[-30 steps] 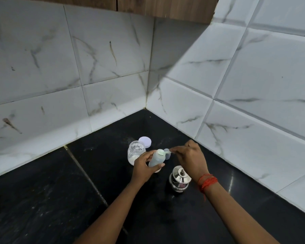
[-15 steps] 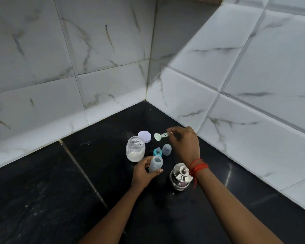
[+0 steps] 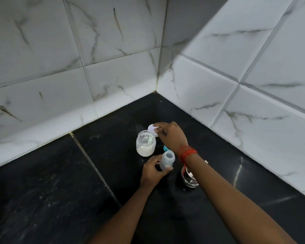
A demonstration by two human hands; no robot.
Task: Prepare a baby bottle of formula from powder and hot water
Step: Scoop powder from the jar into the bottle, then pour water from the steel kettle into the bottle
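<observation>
A small translucent baby bottle (image 3: 167, 159) stands open on the black counter, with my left hand (image 3: 152, 171) wrapped around its lower part. Behind it stands a clear glass jar (image 3: 145, 143), lidless, with white formula powder in its bottom. A pale green scoop (image 3: 150, 140) leans inside the jar. My right hand (image 3: 173, 136) reaches over the jar's far right side, fingertips and thumb pinching the white round lid (image 3: 152, 129) that lies by the jar. A teal bottle ring (image 3: 165, 148) peeks out under my right wrist.
A steel lidded container (image 3: 189, 179) stands right of the bottle, partly hidden by my right forearm. White marble-look wall tiles (image 3: 218, 88) close the corner behind and to the right. The black counter (image 3: 60, 191) stretches left and toward me.
My right hand carried the scoop from the bottle mouth back toward the jar, let it go inside the jar and closed on the white lid. The bottle came down upright.
</observation>
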